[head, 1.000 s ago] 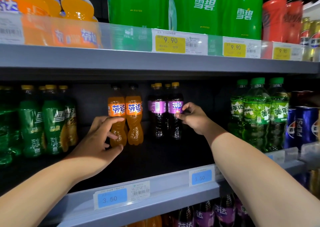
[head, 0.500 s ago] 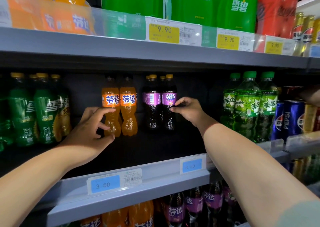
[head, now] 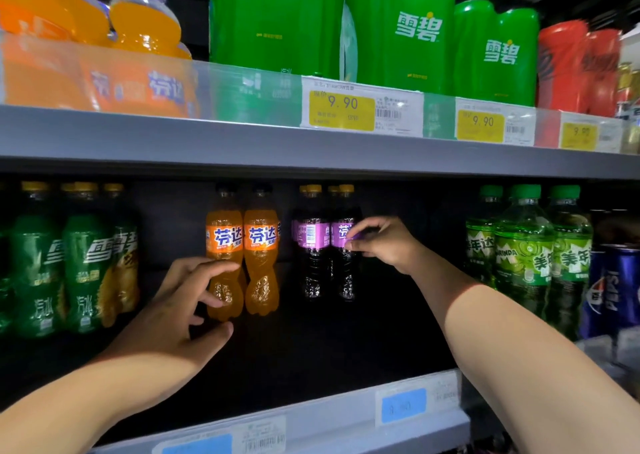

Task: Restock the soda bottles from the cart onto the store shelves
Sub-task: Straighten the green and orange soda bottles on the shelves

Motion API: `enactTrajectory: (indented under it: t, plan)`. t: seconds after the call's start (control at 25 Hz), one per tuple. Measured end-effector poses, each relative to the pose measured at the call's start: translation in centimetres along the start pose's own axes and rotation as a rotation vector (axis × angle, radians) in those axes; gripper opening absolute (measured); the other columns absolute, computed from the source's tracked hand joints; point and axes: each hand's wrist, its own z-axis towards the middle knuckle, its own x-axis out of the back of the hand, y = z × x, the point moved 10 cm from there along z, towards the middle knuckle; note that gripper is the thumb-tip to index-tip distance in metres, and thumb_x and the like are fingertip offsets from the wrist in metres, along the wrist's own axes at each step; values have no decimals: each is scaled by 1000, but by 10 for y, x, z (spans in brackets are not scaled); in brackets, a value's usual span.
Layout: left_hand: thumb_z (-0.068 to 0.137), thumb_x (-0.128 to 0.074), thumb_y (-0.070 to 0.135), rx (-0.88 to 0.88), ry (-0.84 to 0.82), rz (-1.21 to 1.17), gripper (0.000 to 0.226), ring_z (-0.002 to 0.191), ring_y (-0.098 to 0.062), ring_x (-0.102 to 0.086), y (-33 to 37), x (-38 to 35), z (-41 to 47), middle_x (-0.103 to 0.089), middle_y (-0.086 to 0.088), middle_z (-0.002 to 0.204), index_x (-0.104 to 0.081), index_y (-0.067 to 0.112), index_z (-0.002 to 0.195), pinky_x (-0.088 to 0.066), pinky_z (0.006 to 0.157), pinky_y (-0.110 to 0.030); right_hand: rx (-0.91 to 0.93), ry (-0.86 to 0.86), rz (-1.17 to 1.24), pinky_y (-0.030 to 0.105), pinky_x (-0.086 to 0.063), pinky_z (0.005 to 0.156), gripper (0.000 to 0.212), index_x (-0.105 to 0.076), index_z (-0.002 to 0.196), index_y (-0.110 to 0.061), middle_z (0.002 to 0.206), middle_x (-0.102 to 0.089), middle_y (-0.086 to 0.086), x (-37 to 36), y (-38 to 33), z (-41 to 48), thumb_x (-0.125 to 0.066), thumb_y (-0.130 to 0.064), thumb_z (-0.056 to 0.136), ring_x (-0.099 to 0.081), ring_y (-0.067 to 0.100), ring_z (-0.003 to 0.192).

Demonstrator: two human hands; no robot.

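Your left hand (head: pixel 173 308) loosely curls round the orange plastic soda bottle (head: pixel 224 242); your right hand (head: pixel 386 244) pinches the purple-labelled dark bottle (head: pixel 343 275). A jerk could tip either over.

"雪碧" on green packs (head: pixel 277 20), "9.90" on yellow tags (head: pixel 341 112), "芬达" on orange bottles (head: pixel 261 245)
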Motion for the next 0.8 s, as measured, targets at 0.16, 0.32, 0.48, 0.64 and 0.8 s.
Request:
enactTrajectory:
  t: [0.16, 0.32, 0.48, 0.64, 0.8]
  plan:
    - [84, -76, 31, -9, -17, 17, 72, 112, 16, -51, 4, -1, -2, -34, 42, 126, -34, 70, 127, -50, 81, -17, 39, 20, 49, 15, -56, 67, 28, -75, 75, -22, 82, -75, -2, -7, 8, 3, -82, 5, 78, -71, 9, 79]
    - [87, -71, 35, 7, -27, 4, 64, 115, 21, -48, 3, 0, -2, -42, 45, 126, -35, 70, 127, -43, 86, -12, 64, 70, 67, 20, -54, 71, 29, -71, 74, -19, 78, -72, 1, -10, 14, 5, -81, 8, 79, -66, 11, 75]
    - [90, -67, 40, 30, -10, 14, 52, 120, 20, -46, -3, 2, 2, -44, 44, 130, -40, 62, 129, -40, 96, -18, 51, 128, 32, 22, -57, 78, 25, -73, 74, -20, 78, -75, 1, -4, 22, 5, -86, 1, 75, -69, 12, 75]
    - [90, -64, 45, 40, -15, 67, 45, 120, 21, -43, -8, -1, 3, -45, 45, 127, -42, 61, 126, -38, 93, -14, 15, 163, -13, 9, -51, 66, 22, -73, 73, -21, 72, -76, -7, 2, 28, 0, -91, -8, 72, -72, 2, 70]
    - [91, -65, 43, 55, -20, 77, 40, 118, 19, -46, -12, -2, 5, -49, 42, 123, -44, 63, 118, -40, 95, -18, 41, 175, -273, 12, -44, 57, 27, -66, 71, -23, 74, -68, -9, 12, 17, -9, -93, -22, 71, -63, 2, 67]
